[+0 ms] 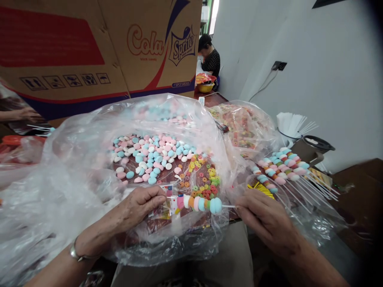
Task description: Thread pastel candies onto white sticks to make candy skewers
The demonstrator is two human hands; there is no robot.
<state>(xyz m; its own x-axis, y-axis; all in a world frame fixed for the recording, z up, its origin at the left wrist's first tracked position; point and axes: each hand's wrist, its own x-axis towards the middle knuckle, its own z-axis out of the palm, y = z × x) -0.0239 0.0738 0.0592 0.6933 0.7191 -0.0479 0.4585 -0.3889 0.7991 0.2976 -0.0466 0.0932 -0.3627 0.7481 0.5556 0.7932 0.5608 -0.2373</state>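
Over the worktop's [167, 177] near edge, two bare hands hold a candy skewer [201, 203] level between them.

The left hand [140, 203], palm down, pinches the printed clear wrapper [171, 205] at the skewer's left end, thumb against bent forefinger; the right hand [263, 215] closes its fingertips on the thin white stick. Chalky, rounded pastel discs and small orange and green pieces sit packed along it. Crinkled, see-through plastic [167, 243] drapes over the near edge beneath. Loose matte candies [152, 155] spread beyond, toward the cardboard box [113, 48]; finished skewers [284, 163] lie at the right, beside a gold fringe [260, 189].
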